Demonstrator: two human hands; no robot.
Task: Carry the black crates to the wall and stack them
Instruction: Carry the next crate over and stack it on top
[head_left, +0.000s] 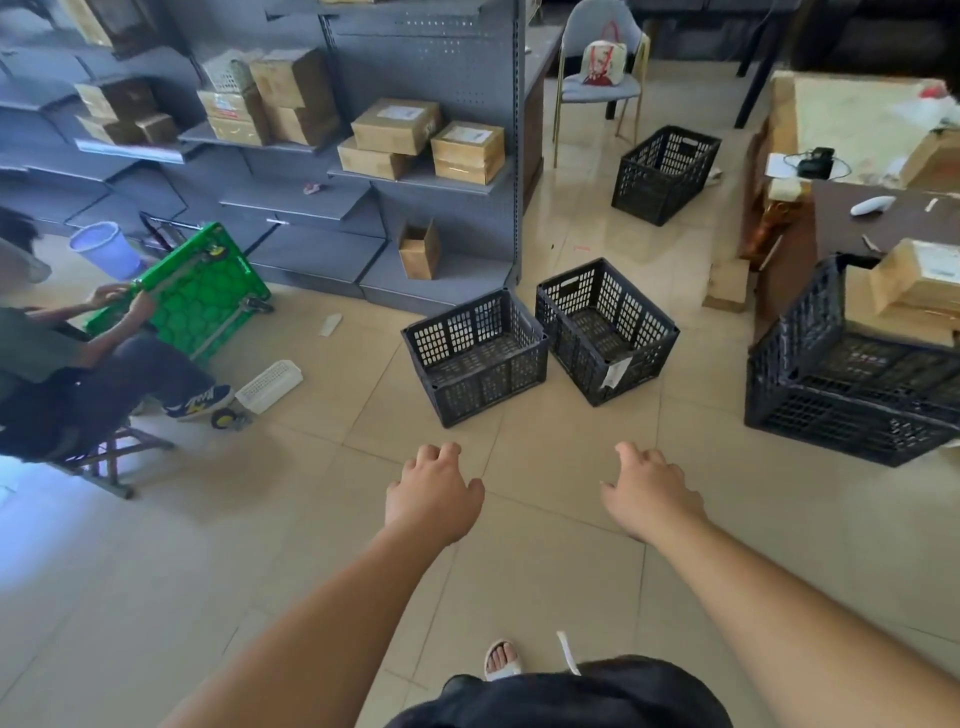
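Head view: both hands reach forward empty, fingers loosely spread, the left hand (434, 491) nearer the nearest black crate (475, 356) at frame centre. A second crate (605, 330) sits just beside it, a third crate (665, 174) toward the upper right. Bare floor lies between hands and crates.

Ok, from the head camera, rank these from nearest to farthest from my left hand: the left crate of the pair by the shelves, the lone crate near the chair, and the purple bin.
From the left hand:
1. Left crate of the pair, just ahead.
2. Purple bin, far left by the shelves.
3. Lone crate, far ahead to the right, near the chair.
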